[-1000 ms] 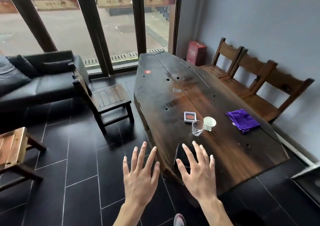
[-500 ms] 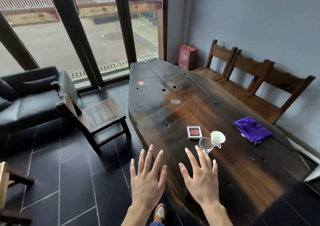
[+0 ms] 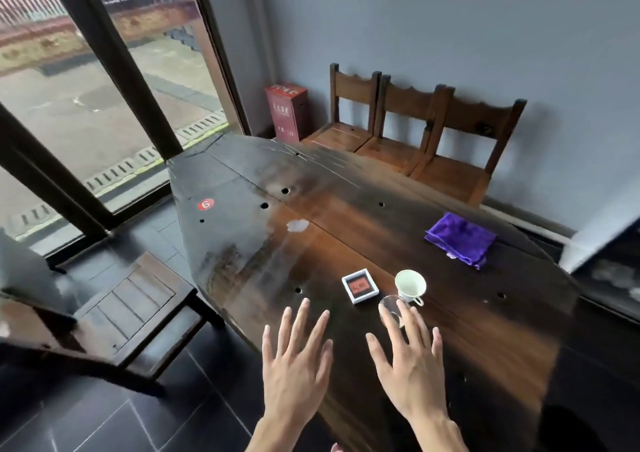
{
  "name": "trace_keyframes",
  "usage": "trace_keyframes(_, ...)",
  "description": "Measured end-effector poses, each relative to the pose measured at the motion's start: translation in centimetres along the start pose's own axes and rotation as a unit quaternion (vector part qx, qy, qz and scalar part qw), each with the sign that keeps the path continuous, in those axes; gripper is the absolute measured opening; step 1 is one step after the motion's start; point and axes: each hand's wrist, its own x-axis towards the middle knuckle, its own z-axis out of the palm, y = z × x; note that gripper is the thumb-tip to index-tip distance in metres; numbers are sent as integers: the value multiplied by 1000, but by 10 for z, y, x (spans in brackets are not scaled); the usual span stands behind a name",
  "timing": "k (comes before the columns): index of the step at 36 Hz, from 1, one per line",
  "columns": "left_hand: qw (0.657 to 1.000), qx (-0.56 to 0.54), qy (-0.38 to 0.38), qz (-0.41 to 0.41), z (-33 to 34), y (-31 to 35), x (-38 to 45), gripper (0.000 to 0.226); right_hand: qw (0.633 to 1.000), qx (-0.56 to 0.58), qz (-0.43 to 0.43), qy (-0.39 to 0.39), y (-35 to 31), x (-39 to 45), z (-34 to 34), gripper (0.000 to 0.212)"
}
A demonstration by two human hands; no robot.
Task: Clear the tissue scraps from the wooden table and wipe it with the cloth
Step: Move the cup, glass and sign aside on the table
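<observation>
Head view looks down on a long table point(image 3: 408, 230) of dark, glossy wooden planks, its far end cut to angled corners and its top dotted with small round holes; the grain runs warm brown through the middle and nearly black toward the window side. One tissue scrap point(image 3: 298, 225), a small, white, ragged-edged patch, lies flat on the planks near the middle of the far half, well apart from everything else. The cloth point(image 3: 460, 239), a plush purple piece folded into a rough square, rests near the right edge of the table. Closer in sits a small square box point(image 3: 360, 286) with a white rim and red inside, and just beside it a white ceramic cup point(image 3: 410, 284) tipped so that its mouth shows, its handle low. A clear glass point(image 3: 390, 308) stands against the cup, partly behind the fingertips of the right hand. The left hand point(image 3: 294, 370) and right hand point(image 3: 410, 365) hover side by side over the near end of the table, backs up, fingers spread wide, holding nothing. A round red sticker point(image 3: 206, 204) marks the dark far corner. Three slatted wooden chairs point(image 3: 426, 129) line the grey wall, beside a red box point(image 3: 286, 112) on the floor.
</observation>
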Motion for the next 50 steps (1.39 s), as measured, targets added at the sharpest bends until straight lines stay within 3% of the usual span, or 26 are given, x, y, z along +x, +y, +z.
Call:
trace_keyframes(20,983,-32,-108,143,52,-44,138,54,979,-59,192,33,-28,70,38,66)
trace_keyframes(27,969,-42,-146,197,89,-60,194,69,962,-71,260,47,-30,98,64,63)
trace_keyframes(39,944,-42,-171,279,170,-35,282,59,943,-53,325,55,23,152,111,59)
trace_keyframes(43,943,-50,-162,287,199,-12,309,72,936,-50,343,60,51,168,128,64)
trace_keyframes(50,943,-71,-166,281,260,22,338,58,933,-45,347,79,99,185,159,68)
